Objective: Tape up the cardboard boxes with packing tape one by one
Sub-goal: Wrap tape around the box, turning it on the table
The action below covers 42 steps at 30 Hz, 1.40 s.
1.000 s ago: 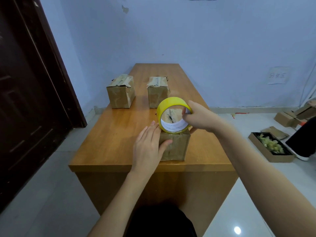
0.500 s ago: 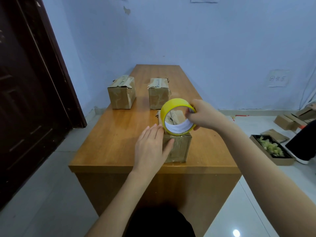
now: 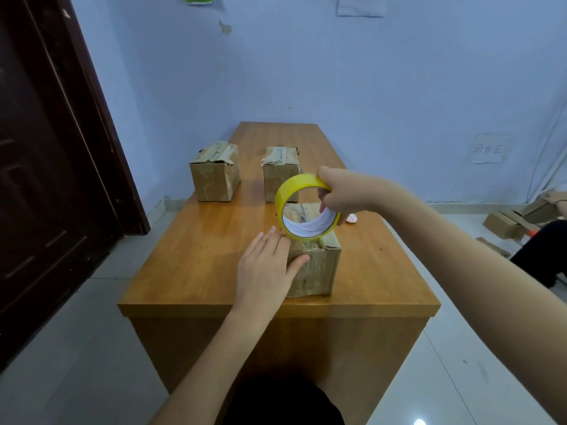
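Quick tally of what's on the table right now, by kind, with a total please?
Cardboard boxes: 3: near box, far-left box, far-middle box
Yellow tape rolls: 1: tape roll, gripped by the right hand over the near box, which the left hand steadies
Small pink objects: 1: pink object, too small to identify
Total: 5

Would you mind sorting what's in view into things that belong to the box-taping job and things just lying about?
Job:
- yellow tape roll, in the right hand
- near box, steadied by the left hand
- two far boxes

Lying about:
- small pink object on the table
- flattened cartons on the floor
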{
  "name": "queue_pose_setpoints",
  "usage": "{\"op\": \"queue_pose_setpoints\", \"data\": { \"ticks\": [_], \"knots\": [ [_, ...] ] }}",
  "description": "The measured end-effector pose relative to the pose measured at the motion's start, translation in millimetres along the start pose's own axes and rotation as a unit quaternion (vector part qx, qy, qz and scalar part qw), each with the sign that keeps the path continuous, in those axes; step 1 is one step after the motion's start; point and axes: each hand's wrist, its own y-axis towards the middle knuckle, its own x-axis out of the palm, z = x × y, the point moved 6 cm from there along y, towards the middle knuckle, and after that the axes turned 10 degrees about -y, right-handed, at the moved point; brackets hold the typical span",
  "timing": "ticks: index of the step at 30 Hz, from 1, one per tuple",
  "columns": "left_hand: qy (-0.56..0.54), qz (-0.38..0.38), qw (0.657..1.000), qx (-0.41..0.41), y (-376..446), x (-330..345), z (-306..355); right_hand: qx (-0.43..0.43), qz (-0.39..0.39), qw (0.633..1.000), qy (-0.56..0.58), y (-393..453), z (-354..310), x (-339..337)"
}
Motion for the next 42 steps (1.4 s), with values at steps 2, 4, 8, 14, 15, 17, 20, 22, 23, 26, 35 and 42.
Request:
{"op": "queue_pose_setpoints", "data": {
  "ticks": [2,4,8,14,15,17,20,22,23,26,35,42],
  "knots": [
    [-0.007,0.003,1.000,0.002,-0.7,0.2,-1.6,0.013,0.020,1.000,-0.007,-1.3,12.2,-4.3],
    [-0.017,0.004,1.000,-0.001,-0.9,-0.4,-2.9,0.021,0.043,0.999,-0.016,-3.4,27.0,-10.4],
    [-0.029,0.001,1.000,0.005,-1.1,1.5,-2.0,0.039,0.073,0.994,0.070,-11.1,54.2,-0.5],
    [-0.041,0.005,0.999,-0.008,1.5,-0.9,1.2,0.042,0.136,0.967,0.210,-17.7,70.7,16.9],
    [-0.042,-0.002,0.999,-0.013,5.2,-2.0,2.7,0.039,0.143,0.961,0.232,-17.6,70.9,16.9],
    [-0.036,-0.024,0.998,-0.036,15.0,-3.3,4.0,0.038,0.145,0.952,0.266,-16.1,69.7,16.7],
    [-0.032,-0.049,0.997,-0.043,26.3,0.3,5.2,0.029,0.149,0.954,0.260,-14.6,64.7,11.7],
    [-0.080,-0.064,0.994,-0.036,27.1,6.8,8.5,0.026,0.157,0.955,0.252,-15.0,63.3,6.9],
    [-0.110,-0.070,0.991,-0.033,25.6,10.1,10.2,0.025,0.161,0.955,0.248,-15.2,63.5,5.1],
    [-0.165,-0.083,0.981,-0.059,22.2,16.7,8.6,0.023,0.175,0.960,0.219,-16.6,64.5,2.2],
    [-0.080,0.016,0.988,-0.134,37.0,13.8,15.9,0.029,0.178,0.957,0.225,-15.9,55.4,0.5],
    [-0.107,0.025,0.983,-0.146,36.0,19.3,16.9,0.039,0.167,0.959,0.224,-14.5,61.6,2.7]
  ]
}}
